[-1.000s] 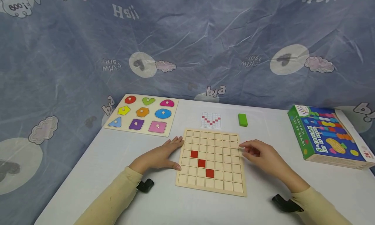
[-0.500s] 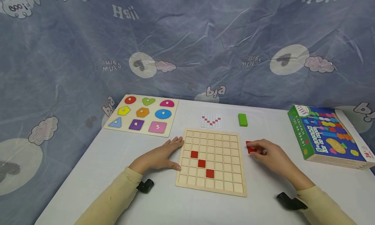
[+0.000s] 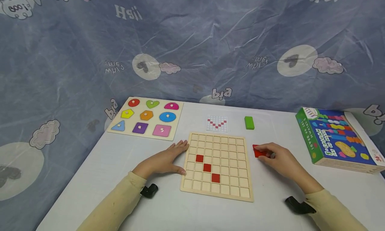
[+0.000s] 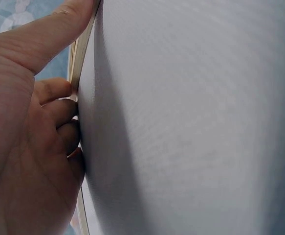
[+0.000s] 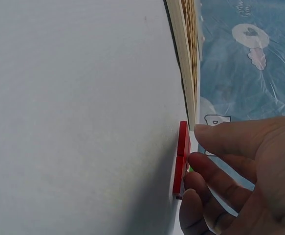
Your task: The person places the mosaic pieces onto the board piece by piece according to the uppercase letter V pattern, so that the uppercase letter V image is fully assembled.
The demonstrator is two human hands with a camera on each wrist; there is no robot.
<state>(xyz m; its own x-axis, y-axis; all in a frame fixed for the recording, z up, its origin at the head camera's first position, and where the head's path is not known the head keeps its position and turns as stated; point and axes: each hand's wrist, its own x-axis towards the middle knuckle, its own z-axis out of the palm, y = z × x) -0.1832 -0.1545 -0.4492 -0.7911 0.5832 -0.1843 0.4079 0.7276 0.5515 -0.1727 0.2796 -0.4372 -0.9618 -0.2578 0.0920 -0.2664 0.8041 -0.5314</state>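
Observation:
A pale wooden grid board [image 3: 232,162] lies flat with three red squares [image 3: 207,167] set in a diagonal. Spread along its left edge, the left hand [image 3: 162,162] touches the frame with thumb and fingertips; the left wrist view shows this hand [image 4: 30,127] against the board's side. Beyond the board's right edge, the right hand [image 3: 279,160] rests over red tiles [image 3: 256,151]. In the right wrist view two red tiles [image 5: 180,166] lie end to end on the table, and bent fingers of the right hand [image 5: 245,171] touch their top, partly hiding them.
Behind the board are a small card with a red pattern [image 3: 217,123] and a green block [image 3: 249,123]. A shape puzzle [image 3: 136,119] sits at the back left. At the right stands a colourful box [image 3: 337,137]; a patterned cloth [image 3: 192,40] hangs behind the table.
The right hand has moved right, away from the board's edge, and red tiles now show at its fingertips. The left hand has not moved.

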